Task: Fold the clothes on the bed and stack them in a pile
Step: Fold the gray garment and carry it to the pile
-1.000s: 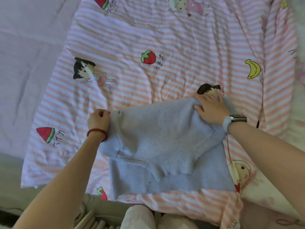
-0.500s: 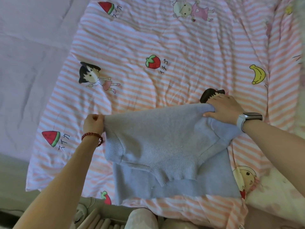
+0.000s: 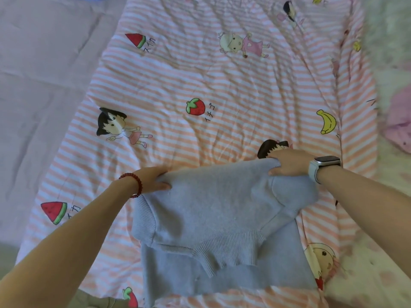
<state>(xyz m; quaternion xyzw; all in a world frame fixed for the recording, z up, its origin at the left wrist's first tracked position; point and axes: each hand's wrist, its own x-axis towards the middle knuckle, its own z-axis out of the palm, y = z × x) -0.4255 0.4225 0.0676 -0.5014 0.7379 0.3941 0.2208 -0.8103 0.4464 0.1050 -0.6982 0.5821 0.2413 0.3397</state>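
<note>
Head view: your left hand (image 3: pixel 153 180) and right hand (image 3: pixel 289 164) each grip a far corner of the grey knit sweater (image 3: pixel 213 223).
Sweater: folded over, ribbed hem, lying on the striped cartoon-print sheet (image 3: pixel 200 74).
Around: pink garment (image 3: pixel 398 121) at right, well apart.

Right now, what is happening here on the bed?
A person is folding a grey-blue knitted sweater on a pink striped bedsheet. The left hand grips its far left corner and the right hand grips its far right corner. The sweater is already partly folded, with its ribbed hem lying over a lower layer. No pile of folded clothes is in view.
</note>
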